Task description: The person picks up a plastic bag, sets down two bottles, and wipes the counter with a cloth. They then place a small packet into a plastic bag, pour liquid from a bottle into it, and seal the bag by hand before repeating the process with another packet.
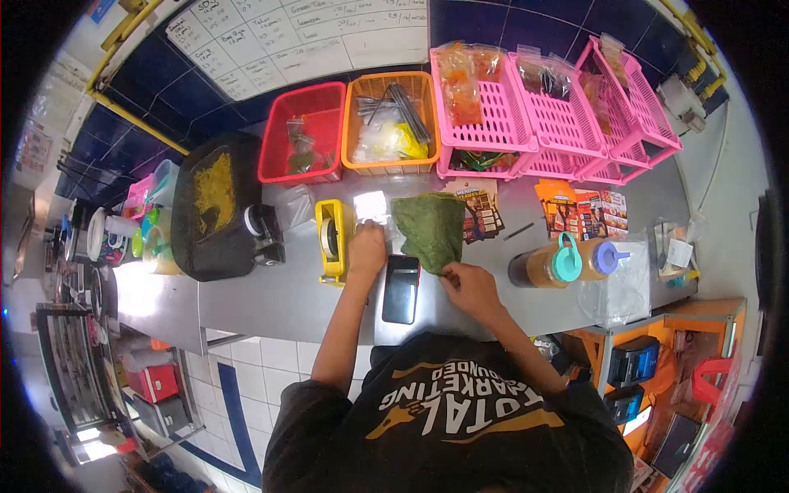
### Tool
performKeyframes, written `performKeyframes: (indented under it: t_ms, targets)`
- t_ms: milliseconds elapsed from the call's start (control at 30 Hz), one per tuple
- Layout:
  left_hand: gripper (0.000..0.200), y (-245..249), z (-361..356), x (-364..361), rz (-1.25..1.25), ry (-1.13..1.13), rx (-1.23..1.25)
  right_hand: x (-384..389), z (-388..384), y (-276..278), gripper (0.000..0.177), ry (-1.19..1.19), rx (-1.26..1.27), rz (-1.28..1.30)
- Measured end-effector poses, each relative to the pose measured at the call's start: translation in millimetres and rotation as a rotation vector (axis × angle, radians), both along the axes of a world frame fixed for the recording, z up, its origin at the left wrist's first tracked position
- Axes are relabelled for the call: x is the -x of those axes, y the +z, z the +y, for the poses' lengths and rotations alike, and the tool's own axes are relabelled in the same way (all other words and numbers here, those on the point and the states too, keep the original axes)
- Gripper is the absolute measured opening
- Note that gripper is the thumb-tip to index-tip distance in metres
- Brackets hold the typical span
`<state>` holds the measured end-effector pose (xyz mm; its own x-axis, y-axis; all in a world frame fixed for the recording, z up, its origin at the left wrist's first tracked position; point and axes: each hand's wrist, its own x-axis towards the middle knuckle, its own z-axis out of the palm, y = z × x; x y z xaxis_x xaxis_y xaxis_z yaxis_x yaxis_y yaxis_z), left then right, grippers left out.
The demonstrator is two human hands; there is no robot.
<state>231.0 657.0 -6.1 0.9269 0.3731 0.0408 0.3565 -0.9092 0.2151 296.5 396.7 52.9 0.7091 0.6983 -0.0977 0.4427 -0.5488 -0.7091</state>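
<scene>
My right hand (468, 287) pinches the lower corner of a dark green leaf-like sheet (429, 226), which lies on the metal counter. To its left, my left hand (367, 249) is closed beside a clear plastic piece (394, 232); what its fingers hold, if anything, is too small to make out. A phone (400, 289) with a dark screen rests between my forearms, just below the green sheet. The yellow tape dispenser (333, 242) stands directly left of my left hand.
A red basket (302, 99), an orange basket (390, 82) and pink racks (493, 148) line the back. Printed cards (579, 209) and a pen (519, 231) lie to the right, with bottles (546, 269) nearer me. A black case (215, 257) stands left.
</scene>
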Motion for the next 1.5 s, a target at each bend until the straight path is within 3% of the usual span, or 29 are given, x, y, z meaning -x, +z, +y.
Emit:
performKeyframes:
  t_ms: [133,233,300,333,400,433,500,667,767,800,900,1233,1300,1433,1500]
  targets:
    - [0.016,-4.5,9.3,-6.1,-0.136,0.102,0.181,-9.6,29.0,-4.2,0.018,0.035,0.044,-0.095]
    - [0.020,2.7,10.3,-8.4,-0.233,0.153,0.313,-18.8,63.2,-5.5,0.017,0.026,-0.085,-0.129]
    - [0.022,3.7,10.6,-7.7,-0.328,0.185,0.477,-26.4,86.2,-17.8,0.016,0.001,-0.371,-0.064]
    - [0.022,3.2,10.6,-10.0,-0.333,0.178,0.471,-30.6,96.4,-24.0,0.016,-0.002,-0.379,-0.071]
    - [0.024,4.4,3.4,-11.5,-0.369,0.268,0.729,-33.5,109.9,-26.6,0.016,-0.038,-0.442,0.116]
    - [0.024,7.2,-0.4,-11.7,-0.368,0.265,0.725,-33.4,110.2,-22.7,0.016,-0.041,-0.446,0.116]
    - [0.027,10.5,-6.2,-12.4,-0.314,0.309,1.113,-33.4,108.0,-14.2,0.015,-0.050,-0.473,0.090]
    - [0.028,9.3,-21.8,-22.0,-0.329,0.303,1.217,-40.9,97.4,-21.5,0.008,-0.121,-0.375,-0.083]
    - [0.031,12.2,-31.8,-27.0,-0.390,0.275,1.184,-40.5,94.1,-26.9,0.010,-0.152,-0.251,-0.140]
    - [0.033,8.4,-30.4,-27.0,-0.377,0.230,1.002,-39.7,93.1,-28.0,0.013,-0.154,-0.222,-0.138]
    - [0.032,-6.1,-25.3,-28.7,-0.367,0.155,0.838,-43.8,93.1,-31.1,0.018,-0.187,-0.164,-0.059]
    - [0.027,16.7,-34.0,-31.1,-0.379,0.218,0.760,-53.5,93.5,-38.9,0.017,-0.257,-0.196,0.052]
    - [0.027,19.8,-35.4,-33.5,-0.407,0.172,0.533,-52.4,89.2,-47.2,0.013,-0.391,-0.440,0.108]
    - [0.023,9.4,-37.4,-35.4,-0.408,0.201,0.544,-53.6,73.0,-49.2,0.008,-0.448,-0.663,0.212]
    - [0.022,7.5,-39.9,-36.4,-0.468,0.132,0.194,-51.1,64.3,-33.6,0.010,-0.463,-0.689,0.147]
